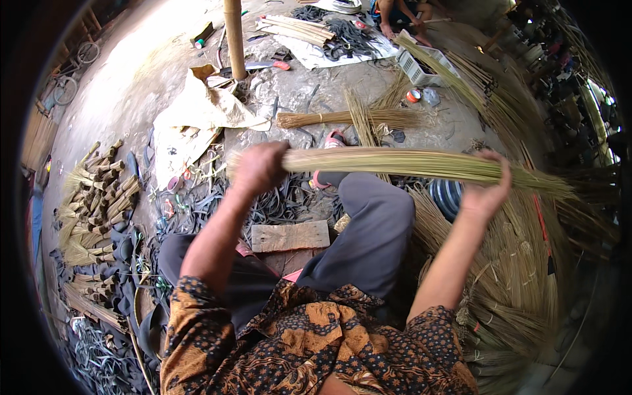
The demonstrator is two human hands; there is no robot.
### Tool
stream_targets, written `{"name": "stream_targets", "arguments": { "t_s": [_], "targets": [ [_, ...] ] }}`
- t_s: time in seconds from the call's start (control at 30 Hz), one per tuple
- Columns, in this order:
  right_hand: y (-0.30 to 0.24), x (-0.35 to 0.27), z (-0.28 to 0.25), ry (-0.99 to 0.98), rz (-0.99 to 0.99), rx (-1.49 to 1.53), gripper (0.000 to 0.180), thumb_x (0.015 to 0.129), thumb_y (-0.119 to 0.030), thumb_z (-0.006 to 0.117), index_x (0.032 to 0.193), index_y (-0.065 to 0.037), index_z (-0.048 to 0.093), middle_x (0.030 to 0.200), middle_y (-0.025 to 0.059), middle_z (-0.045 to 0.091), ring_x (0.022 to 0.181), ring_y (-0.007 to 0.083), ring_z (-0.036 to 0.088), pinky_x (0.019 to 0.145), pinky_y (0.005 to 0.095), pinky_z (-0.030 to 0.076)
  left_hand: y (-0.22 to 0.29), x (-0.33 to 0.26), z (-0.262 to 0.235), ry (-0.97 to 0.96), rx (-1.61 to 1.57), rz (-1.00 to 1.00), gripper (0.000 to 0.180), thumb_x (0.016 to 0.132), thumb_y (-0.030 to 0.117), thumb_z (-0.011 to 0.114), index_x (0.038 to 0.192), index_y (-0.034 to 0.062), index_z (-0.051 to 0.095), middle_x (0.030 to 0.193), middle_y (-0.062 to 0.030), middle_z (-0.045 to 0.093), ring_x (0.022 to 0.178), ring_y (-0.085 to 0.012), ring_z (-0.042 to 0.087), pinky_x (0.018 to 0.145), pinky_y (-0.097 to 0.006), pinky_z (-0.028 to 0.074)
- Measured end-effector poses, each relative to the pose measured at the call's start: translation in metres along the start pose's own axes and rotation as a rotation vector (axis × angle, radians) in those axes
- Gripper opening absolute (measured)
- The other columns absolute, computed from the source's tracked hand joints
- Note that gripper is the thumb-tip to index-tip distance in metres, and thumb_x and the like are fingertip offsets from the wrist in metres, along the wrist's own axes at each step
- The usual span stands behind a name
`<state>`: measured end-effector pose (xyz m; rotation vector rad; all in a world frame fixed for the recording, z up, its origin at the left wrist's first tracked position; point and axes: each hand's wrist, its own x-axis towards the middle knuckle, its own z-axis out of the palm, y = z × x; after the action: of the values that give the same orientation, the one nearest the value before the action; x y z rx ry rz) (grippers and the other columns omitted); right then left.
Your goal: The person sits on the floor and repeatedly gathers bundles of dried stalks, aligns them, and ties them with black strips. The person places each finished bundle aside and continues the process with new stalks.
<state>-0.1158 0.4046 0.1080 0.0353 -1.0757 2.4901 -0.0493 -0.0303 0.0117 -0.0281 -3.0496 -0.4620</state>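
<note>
A long bundle of thin greenish straw stalks (388, 162) stretches level across in front of me, above my knees. My left hand (260, 168) is closed around its left end, slightly blurred. Near the other end, my right hand (488, 187) has its fingers wrapped round the stalks, which run on past it to the right. Below the bundle, a wooden block (290, 236) lies on the ground between my legs. Black rubber strips (266, 204) are heaped around it.
Loose straw (507, 276) piles up at my right. Several finished straw bundles (99, 204) are stacked at left. Farther out are a tied straw bundle (316, 119), a cream sack (187, 135), a bamboo post (234, 39), a red-handled knife (282, 65) and a grey crate (421, 72). Another person (401, 16) sits beyond.
</note>
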Motion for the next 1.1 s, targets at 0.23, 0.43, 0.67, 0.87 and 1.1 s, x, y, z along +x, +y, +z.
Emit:
{"name": "stream_targets", "arguments": {
  "t_s": [0.23, 0.43, 0.67, 0.87, 1.1],
  "targets": [
    [-0.058, 0.045, -0.139, 0.691, -0.233, 0.087, 0.055, 0.105, -0.032, 0.052, 0.143, 0.007, 0.044, 0.148, 0.0247, 0.052, 0.138, 0.0372, 0.054, 0.122, 0.0506, 0.041, -0.147, -0.056, -0.037, 0.33, 0.107, -0.265, 0.02, 0.085, 0.021, 0.07, 0.096, 0.0065, 0.063, 0.087, -0.016, 0.073, 0.077, -0.0378, 0.071, 0.07, -0.048, 0.057],
    [0.186, -0.076, -0.038, -0.556, 0.603, -0.607, 0.088, 0.094, -0.043, 0.077, 0.157, 0.0, 0.032, 0.139, 0.0215, 0.056, 0.112, 0.0256, 0.069, 0.091, 0.0349, 0.058, -0.099, -0.048, 0.009, -0.029, -0.676, -0.577, 0.021, 0.091, 0.015, 0.075, 0.105, 0.0058, 0.063, 0.072, -0.0041, 0.066, 0.062, -0.0147, 0.062, 0.056, -0.032, 0.053],
    [0.305, -0.202, -0.024, -0.463, 0.989, -0.566, 0.06, 0.103, -0.06, 0.056, 0.102, -0.001, 0.068, 0.085, 0.0039, 0.061, 0.07, 0.0123, 0.064, 0.059, 0.0312, 0.051, -0.028, -0.04, 0.157, -0.302, -1.355, -0.708, 0.021, 0.084, 0.018, 0.082, 0.091, -0.0006, 0.075, 0.077, -0.0074, 0.069, 0.062, -0.0169, 0.062, 0.055, -0.034, 0.051],
    [0.338, -0.225, -0.084, -0.567, 1.021, -1.033, 0.06, 0.097, -0.059, 0.065, 0.074, -0.005, 0.065, 0.067, 0.0017, 0.057, 0.062, 0.0127, 0.051, 0.055, 0.0349, 0.04, -0.011, -0.06, 0.246, -0.556, -0.998, -0.888, 0.045, 0.084, 0.036, 0.079, 0.095, -0.0072, 0.075, 0.086, -0.0141, 0.074, 0.072, -0.0229, 0.07, 0.061, -0.039, 0.055],
    [0.342, -0.219, -0.083, -0.478, 1.162, -0.935, 0.051, 0.085, -0.046, 0.083, 0.108, -0.002, 0.074, 0.095, 0.0093, 0.074, 0.082, 0.0179, 0.067, 0.072, 0.0331, 0.052, -0.012, -0.067, 0.241, -0.593, -1.191, -0.669, 0.034, 0.088, 0.024, 0.076, 0.109, -0.0025, 0.073, 0.101, -0.0114, 0.075, 0.085, -0.0198, 0.07, 0.071, -0.038, 0.056]
  ]
}}
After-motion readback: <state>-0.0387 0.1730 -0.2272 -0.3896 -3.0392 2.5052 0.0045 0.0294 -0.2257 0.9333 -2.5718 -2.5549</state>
